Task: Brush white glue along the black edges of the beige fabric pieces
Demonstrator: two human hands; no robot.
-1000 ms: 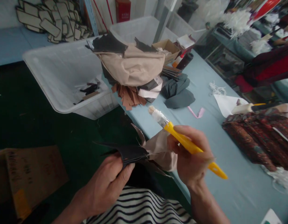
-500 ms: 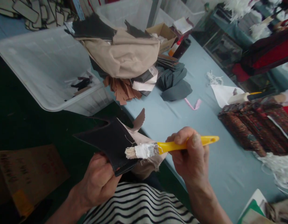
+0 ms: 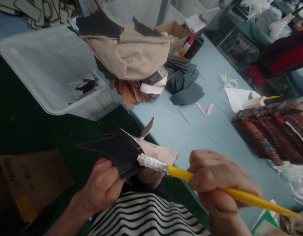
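Observation:
My left hand [image 3: 104, 183] is closed on the lower edge of a black sewn leather-like piece [image 3: 119, 150], held over my lap beside the table. Its pale beige lining [image 3: 158, 152] is spread to the right, with one narrow flap standing up. My right hand [image 3: 220, 183] grips the yellow handle of a paintbrush [image 3: 180, 172]. White matter coats the brush's ferrule, and the bristle tip lies at the border of black piece and lining; whether it touches I cannot tell.
The blue-grey table [image 3: 188, 131] carries a beige cloth bundle [image 3: 134, 59], brown strips [image 3: 129, 93], dark fabric pieces [image 3: 185, 88] and a patterned stack [image 3: 269, 131]. At left stand a white plastic bin [image 3: 50, 65] and, lower, a cardboard box [image 3: 35, 183].
My right hand has turned and moved down to the right, so the brush handle now slants down toward the lower right. The bristles have shifted slightly right, and the black piece has tilted.

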